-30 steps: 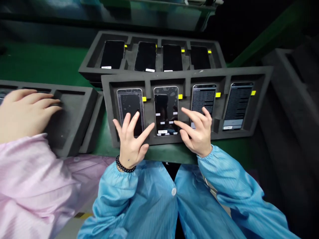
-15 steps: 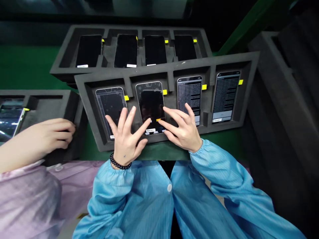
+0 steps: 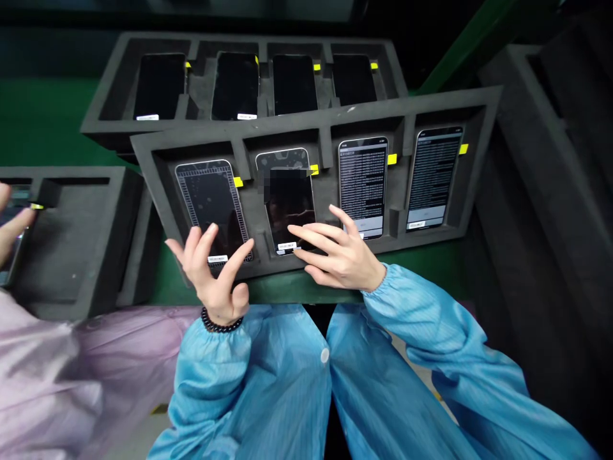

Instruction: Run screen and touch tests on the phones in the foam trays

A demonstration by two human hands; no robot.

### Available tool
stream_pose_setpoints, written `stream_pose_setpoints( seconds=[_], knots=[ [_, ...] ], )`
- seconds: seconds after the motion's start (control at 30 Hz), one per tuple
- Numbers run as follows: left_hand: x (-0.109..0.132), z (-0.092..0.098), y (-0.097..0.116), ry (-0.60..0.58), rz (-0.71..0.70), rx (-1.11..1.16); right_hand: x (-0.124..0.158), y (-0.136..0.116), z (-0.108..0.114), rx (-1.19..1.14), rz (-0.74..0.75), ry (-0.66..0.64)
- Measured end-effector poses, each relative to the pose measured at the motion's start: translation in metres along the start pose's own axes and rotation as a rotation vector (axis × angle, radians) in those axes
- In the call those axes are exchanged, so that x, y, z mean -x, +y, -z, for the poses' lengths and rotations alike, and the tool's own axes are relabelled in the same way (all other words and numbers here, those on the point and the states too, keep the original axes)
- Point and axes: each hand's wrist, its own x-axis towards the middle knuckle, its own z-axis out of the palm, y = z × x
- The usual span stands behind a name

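Observation:
A dark foam tray (image 3: 326, 145) lies tilted in front of me, holding several smartphones in a row. Over the lower part of the leftmost phone (image 3: 207, 199), which shows a grid-like border, hovers my left hand (image 3: 211, 275), fingers spread and holding nothing. My right hand (image 3: 342, 255) has its fingers stretched over the bottom of the second phone (image 3: 292, 207), whose screen is mostly black; whether a fingertip touches the glass I cannot tell. Rows of text fill the third phone (image 3: 363, 182) and the fourth phone (image 3: 435, 179). Yellow tabs stick out beside the phones.
Behind is another foam tray (image 3: 108, 108) with several dark-screened phones. At left, a co-worker's hand (image 3: 14, 230) is over a third tray (image 3: 103, 236) with a phone partly in view. More dark foam pieces (image 3: 522, 160) stand at the right. The bench (image 3: 287, 287) is green.
My left hand has drawn back left, off the second phone. My right hand has shifted slightly left and down. The orange mark on the second screen is gone. The co-worker's hand has moved left.

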Motion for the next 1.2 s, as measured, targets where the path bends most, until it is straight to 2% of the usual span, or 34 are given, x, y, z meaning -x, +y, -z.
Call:
stream_pose_setpoints(
  seconds=[0.13, 0.27, 0.43, 0.5, 0.6, 0.73, 0.87, 0.93, 1.07, 1.2],
  knots=[
    [0.004, 0.003, -0.001, 0.147, 0.029, 0.022, -0.010, -0.007, -0.007, -0.035, 0.026, -0.022],
    [0.001, 0.002, -0.001, 0.240, 0.061, 0.065, -0.016, -0.013, -0.010, -0.056, 0.059, -0.065],
    [-0.001, 0.006, -0.006, 0.324, 0.080, 0.079, -0.010, -0.008, 0.000, -0.093, -0.035, 0.080],
    [0.000, 0.012, -0.010, 0.309, 0.130, 0.070, -0.006, -0.004, 0.005, -0.084, -0.088, 0.103],
    [0.005, 0.020, -0.019, 0.214, 0.220, 0.049, -0.004, -0.002, 0.008, -0.069, -0.146, 0.105],
    [0.011, 0.022, -0.026, 0.164, 0.350, 0.034, -0.014, -0.009, 0.002, -0.077, -0.120, 0.090],
    [0.011, 0.015, -0.035, 0.064, 0.435, 0.086, -0.039, -0.015, -0.008, -0.090, -0.023, 0.083],
    [0.007, 0.010, -0.041, 0.043, 0.467, 0.177, -0.057, -0.014, -0.013, -0.065, -0.023, 0.061],
    [-0.001, 0.003, -0.055, 0.050, 0.642, 0.457, -0.102, -0.009, -0.024, 0.001, -0.082, -0.014],
    [0.000, -0.002, -0.063, 0.107, 0.784, 0.589, -0.142, -0.007, -0.041, 0.032, -0.073, -0.053]
  ],
)
